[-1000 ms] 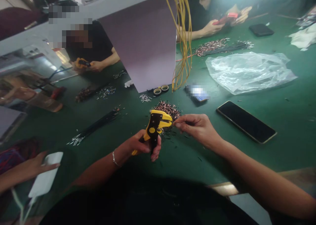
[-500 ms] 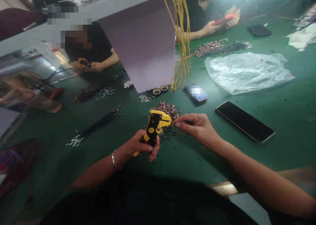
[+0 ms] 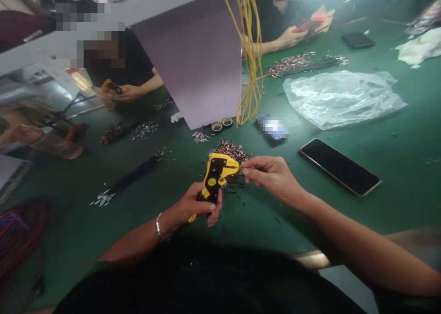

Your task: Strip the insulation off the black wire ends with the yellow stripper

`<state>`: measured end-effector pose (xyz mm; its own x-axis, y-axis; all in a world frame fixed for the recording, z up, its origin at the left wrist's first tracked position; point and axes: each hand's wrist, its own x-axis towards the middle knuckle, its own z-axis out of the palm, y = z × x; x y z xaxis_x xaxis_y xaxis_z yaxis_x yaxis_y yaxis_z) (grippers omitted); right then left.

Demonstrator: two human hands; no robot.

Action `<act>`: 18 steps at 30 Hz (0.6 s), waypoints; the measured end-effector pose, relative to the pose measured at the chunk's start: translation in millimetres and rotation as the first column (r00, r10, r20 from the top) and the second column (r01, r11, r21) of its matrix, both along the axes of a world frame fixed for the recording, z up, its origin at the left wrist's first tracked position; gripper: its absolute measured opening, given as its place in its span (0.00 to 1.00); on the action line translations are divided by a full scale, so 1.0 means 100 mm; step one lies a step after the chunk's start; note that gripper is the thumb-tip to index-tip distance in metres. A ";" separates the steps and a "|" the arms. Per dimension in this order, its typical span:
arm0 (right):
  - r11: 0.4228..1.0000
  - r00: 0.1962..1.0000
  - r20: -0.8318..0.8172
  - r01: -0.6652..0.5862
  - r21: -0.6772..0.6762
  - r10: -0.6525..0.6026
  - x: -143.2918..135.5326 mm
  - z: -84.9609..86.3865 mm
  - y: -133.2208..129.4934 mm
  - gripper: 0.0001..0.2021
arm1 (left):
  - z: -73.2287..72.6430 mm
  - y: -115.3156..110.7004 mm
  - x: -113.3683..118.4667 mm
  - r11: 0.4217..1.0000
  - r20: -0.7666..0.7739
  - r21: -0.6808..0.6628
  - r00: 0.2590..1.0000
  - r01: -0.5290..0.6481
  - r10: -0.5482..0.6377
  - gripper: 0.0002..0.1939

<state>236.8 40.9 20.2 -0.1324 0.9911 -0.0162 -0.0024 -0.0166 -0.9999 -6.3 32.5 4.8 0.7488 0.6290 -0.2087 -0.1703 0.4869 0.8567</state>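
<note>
My left hand is wrapped round the handles of a yellow and black wire stripper, its jaws facing right. At the jaw tip, my right hand pinches a short thin wire; most of the wire is hidden by the fingers and the jaws. Beneath and behind the tool lies a pile of short copper-ended wire pieces, with dark scraps scattered around it. To the left of the tool rests a bundle of black wires with silvery ends.
A dark phone lies right of my right hand, with a clear plastic bag behind it. Yellow wires hang beside a pale panel. Tape rolls sit at its foot. Two co-workers across the table hold tools.
My right hand has come slightly left, closer to the stripper's jaws. The stripper stays in my left hand almost unmoved. The whole view has shifted a little.
</note>
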 end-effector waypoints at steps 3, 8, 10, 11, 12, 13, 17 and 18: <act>0.999 0.999 -0.036 -0.029 -0.038 0.028 -0.01 -0.03 0.00 0.10 | 0.01 -0.01 0.01 1.000 0.000 0.010 1.000 -0.019 0.019 0.09; 0.994 0.997 -0.055 -0.065 -0.083 0.061 -0.04 -0.03 -0.01 0.15 | 0.01 -0.02 0.00 0.998 -0.015 0.041 0.999 -0.045 0.046 0.09; 0.995 0.997 -0.053 -0.065 -0.076 0.061 -0.04 -0.03 -0.01 0.17 | 0.01 -0.02 0.00 0.997 -0.016 0.045 0.998 -0.055 0.056 0.10; 0.995 0.997 -0.050 -0.065 -0.070 0.062 -0.04 -0.02 -0.02 0.17 | 0.01 -0.02 0.00 0.997 -0.017 0.046 0.998 -0.058 0.058 0.10; 0.996 0.997 -0.045 -0.070 -0.063 0.067 -0.04 -0.02 -0.02 0.18 | 0.01 -0.02 0.00 0.997 -0.019 0.047 0.998 -0.060 0.061 0.10; 0.995 0.996 -0.039 -0.078 -0.055 0.076 -0.04 -0.02 -0.02 0.18 | 0.01 -0.02 0.01 0.996 -0.024 0.051 0.997 -0.071 0.072 0.10; 0.999 0.998 0.012 -0.054 -0.003 0.054 -0.03 -0.03 0.00 0.20 | 0.02 -0.02 0.01 0.991 -0.012 0.073 0.994 -0.111 0.112 0.10; 0.999 0.999 0.035 -0.037 0.015 0.036 -0.02 -0.04 0.01 0.20 | 0.02 -0.02 0.00 0.991 -0.010 0.074 0.994 -0.109 0.110 0.10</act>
<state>234.5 41.4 16.7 -0.1681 0.9858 -0.0055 0.0326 -0.0001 -0.9995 -5.8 30.5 6.6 0.6719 0.7210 -0.1694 -0.2064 0.4020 0.8921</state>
